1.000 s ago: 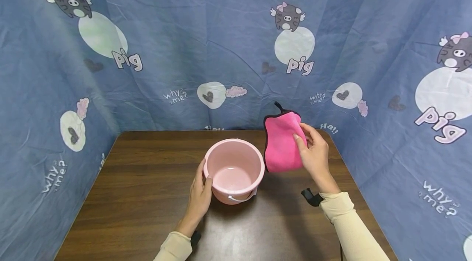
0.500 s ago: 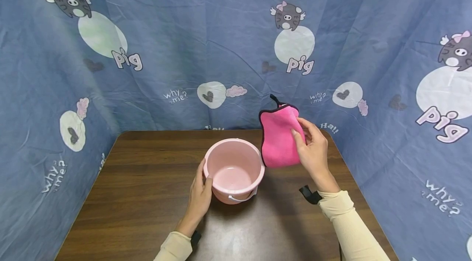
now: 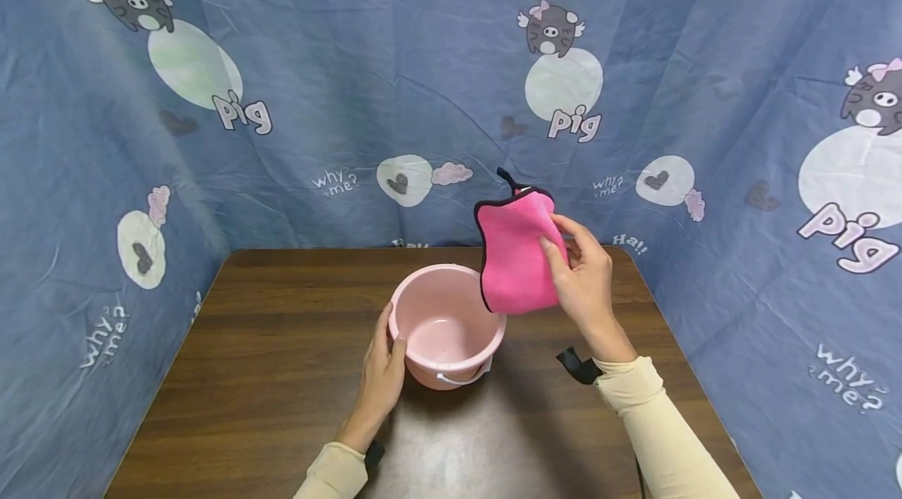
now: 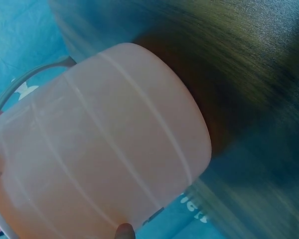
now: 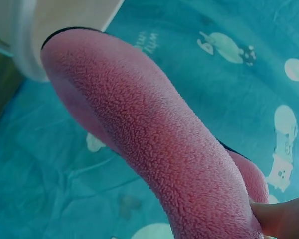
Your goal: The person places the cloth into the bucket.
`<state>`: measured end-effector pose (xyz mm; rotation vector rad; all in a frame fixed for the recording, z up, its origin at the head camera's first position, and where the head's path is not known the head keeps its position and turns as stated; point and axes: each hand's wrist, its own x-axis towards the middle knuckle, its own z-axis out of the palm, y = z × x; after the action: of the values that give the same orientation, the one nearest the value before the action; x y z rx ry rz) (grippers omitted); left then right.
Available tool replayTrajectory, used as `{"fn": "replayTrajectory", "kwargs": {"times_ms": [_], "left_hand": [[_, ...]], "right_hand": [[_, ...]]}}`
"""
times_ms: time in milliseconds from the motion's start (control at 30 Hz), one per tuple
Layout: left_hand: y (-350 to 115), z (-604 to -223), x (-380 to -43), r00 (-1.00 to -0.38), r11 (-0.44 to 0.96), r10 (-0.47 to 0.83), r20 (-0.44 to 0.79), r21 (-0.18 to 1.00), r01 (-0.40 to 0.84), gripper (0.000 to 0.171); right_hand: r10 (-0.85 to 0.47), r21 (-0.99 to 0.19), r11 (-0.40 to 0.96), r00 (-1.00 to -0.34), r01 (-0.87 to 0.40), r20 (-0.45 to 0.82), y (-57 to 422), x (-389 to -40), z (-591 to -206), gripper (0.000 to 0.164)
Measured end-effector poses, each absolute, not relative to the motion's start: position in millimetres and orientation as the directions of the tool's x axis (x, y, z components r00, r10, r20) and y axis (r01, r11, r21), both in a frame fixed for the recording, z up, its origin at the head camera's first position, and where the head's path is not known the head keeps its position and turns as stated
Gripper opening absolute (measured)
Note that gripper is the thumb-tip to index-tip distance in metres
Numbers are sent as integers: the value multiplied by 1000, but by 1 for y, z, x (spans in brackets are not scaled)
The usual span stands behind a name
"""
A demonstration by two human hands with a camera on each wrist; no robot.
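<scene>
A pale pink bucket (image 3: pixel 444 338) with a white handle stands on the brown table. My left hand (image 3: pixel 380 374) grips its left side, thumb at the rim and fingers along the outer wall; the left wrist view shows the ribbed wall of the bucket (image 4: pixel 104 134) and one fingertip. In my right hand (image 3: pixel 586 280) is a folded bright pink towel (image 3: pixel 517 252) with black edging and a black hanging loop, pinched at its right side. Its lower left corner overlaps the bucket's right rim in the head view. Up close, the towel (image 5: pixel 154 134) looks fluffy and folded over.
The wooden table (image 3: pixel 282 405) reaches back to a blue curtain (image 3: pixel 451 76) printed with pigs, which hangs behind and on both sides. A black strap (image 3: pixel 579 366) hangs at my right wrist, with a dark cord along the sleeve.
My right hand has moved left and slightly up with the towel, from beside the bucket to over its right rim. The left hand and the bucket have stayed in place.
</scene>
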<state>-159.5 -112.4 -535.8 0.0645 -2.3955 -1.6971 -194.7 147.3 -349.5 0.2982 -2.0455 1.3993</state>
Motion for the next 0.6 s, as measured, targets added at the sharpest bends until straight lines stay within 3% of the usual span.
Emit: {"fn": "replayTrajectory", "kwargs": {"times_ms": [300, 600], "left_hand": [[-113, -537, -160, -976, 336, -163, 145, 938, 84, 61], [-112, -540, -159, -971, 339, -166, 173, 934, 108, 59]], "right_hand": [[96, -754, 372, -786, -541, 611, 123, -194, -348, 34], [12, -794, 330, -839, -510, 543, 96, -196, -374, 32]]}}
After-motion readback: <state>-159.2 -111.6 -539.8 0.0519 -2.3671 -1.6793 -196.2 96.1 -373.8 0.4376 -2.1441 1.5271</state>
